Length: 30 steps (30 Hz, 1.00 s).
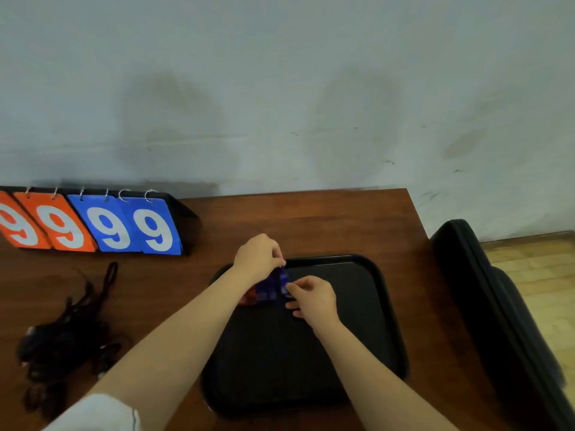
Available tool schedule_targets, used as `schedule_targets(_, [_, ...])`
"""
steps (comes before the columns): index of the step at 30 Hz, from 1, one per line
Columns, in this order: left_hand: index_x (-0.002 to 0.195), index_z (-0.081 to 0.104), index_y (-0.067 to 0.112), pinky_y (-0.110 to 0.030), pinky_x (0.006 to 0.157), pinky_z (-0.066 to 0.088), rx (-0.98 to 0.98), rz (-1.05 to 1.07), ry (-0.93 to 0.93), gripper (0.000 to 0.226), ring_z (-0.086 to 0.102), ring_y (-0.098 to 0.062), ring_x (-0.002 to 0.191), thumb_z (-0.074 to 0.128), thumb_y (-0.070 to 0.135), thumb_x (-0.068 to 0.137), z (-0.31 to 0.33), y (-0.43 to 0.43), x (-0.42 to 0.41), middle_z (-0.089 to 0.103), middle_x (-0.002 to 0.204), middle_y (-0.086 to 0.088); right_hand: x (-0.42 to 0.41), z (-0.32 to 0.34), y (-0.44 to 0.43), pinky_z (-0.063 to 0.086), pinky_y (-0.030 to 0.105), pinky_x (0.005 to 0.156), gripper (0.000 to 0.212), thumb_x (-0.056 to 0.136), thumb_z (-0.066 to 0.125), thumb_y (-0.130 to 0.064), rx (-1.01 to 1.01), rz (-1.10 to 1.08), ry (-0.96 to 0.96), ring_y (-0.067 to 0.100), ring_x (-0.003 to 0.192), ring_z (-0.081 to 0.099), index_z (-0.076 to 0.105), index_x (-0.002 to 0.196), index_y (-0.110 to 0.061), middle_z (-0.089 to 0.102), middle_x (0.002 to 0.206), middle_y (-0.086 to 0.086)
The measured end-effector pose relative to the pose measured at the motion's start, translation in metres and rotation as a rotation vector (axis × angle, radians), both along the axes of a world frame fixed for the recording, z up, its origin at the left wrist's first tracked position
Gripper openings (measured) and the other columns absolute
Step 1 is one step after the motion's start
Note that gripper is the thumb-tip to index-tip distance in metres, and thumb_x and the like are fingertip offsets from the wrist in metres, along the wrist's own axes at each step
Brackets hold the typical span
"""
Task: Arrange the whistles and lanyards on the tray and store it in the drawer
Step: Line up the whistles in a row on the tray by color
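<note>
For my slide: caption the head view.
Left hand and right hand hold whistles over the tray; lanyards lie beside it.

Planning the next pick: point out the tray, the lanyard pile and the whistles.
tray (pixel 357 325): head view, bare floor, right side.
lanyard pile (pixel 67 340): head view, middle of tangle.
whistles (pixel 270 287): head view, blue middle part.

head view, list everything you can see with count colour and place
brown wooden table: one, brown, under everything
black plastic tray: one, black, table's right part
blue and red plastic whistles: count blurred, blue and red, tray's far left
tangled black cord lanyards: count unclear, black, table's left
flip scoreboard: one, two orange and two blue 9 cards, table's far left
black zipped case: one, black, right of the table
left hand: one, pinches the whistles' far side
right hand: one, pinches their near side
</note>
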<state>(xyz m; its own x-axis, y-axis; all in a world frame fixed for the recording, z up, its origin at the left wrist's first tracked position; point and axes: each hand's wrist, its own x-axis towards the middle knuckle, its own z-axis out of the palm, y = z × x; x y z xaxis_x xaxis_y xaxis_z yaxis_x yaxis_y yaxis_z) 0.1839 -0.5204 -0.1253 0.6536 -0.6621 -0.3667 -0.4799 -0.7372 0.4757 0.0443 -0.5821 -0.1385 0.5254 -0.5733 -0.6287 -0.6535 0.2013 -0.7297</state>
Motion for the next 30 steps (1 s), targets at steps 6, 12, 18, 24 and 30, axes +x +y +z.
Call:
schedule_targets(6, [0.078, 0.070, 0.023, -0.033, 0.079, 0.051, 0.000, -0.028, -0.059, 0.010, 0.059, -0.012, 0.088, 0.070, 0.031, 0.085, -0.009, 0.002, 0.000, 0.060, 0.094, 0.008, 0.002, -0.004, -0.001, 0.057, 0.023, 0.062, 0.006, 0.093, 0.064, -0.025, -0.077, 0.119, 0.048, 0.007, 0.069, 0.069, 0.063, 0.087, -0.027, 0.070, 0.085, -0.009])
schedule_targets(12, [0.076, 0.062, 0.025, -0.030, 0.076, 0.047, -0.017, -0.031, -0.155, 0.015, 0.054, -0.011, 0.086, 0.069, 0.035, 0.084, -0.014, 0.006, -0.004, 0.054, 0.102, 0.005, 0.003, -0.004, -0.001, 0.051, 0.020, 0.060, 0.011, 0.093, 0.064, -0.027, -0.125, 0.194, 0.070, 0.006, 0.067, 0.067, 0.060, 0.084, -0.032, 0.067, 0.084, -0.009])
schedule_targets(18, [0.096, 0.066, 0.019, -0.023, 0.080, 0.039, -0.286, 0.318, -0.076, 0.014, 0.052, -0.008, 0.091, 0.062, 0.031, 0.091, -0.008, 0.031, 0.002, 0.055, 0.101, 0.005, 0.000, -0.005, -0.003, 0.054, 0.022, 0.065, 0.009, 0.094, 0.061, -0.032, -0.148, 0.232, 0.094, 0.006, 0.067, 0.066, 0.066, 0.095, -0.024, 0.068, 0.087, -0.006])
schedule_targets(24, [0.088, 0.059, 0.029, -0.044, 0.091, 0.052, -0.288, 0.640, 0.092, 0.009, 0.061, -0.017, 0.096, 0.057, 0.023, 0.093, -0.017, 0.108, -0.004, 0.063, 0.100, 0.003, 0.000, -0.004, -0.007, 0.042, 0.015, 0.064, 0.010, 0.094, 0.061, -0.028, -0.240, 0.296, 0.086, 0.003, 0.081, 0.058, 0.064, 0.103, -0.024, 0.061, 0.091, -0.010])
schedule_targets(30, [0.116, 0.064, 0.017, -0.042, 0.093, 0.053, -0.165, 0.614, 0.101, 0.023, 0.062, -0.018, 0.102, 0.055, 0.018, 0.095, -0.031, 0.125, -0.023, 0.065, 0.113, -0.004, 0.006, -0.007, -0.006, 0.055, 0.027, 0.082, 0.021, 0.092, 0.064, -0.025, -0.203, 0.280, 0.075, 0.008, 0.090, 0.063, 0.065, 0.113, -0.022, 0.066, 0.101, -0.005])
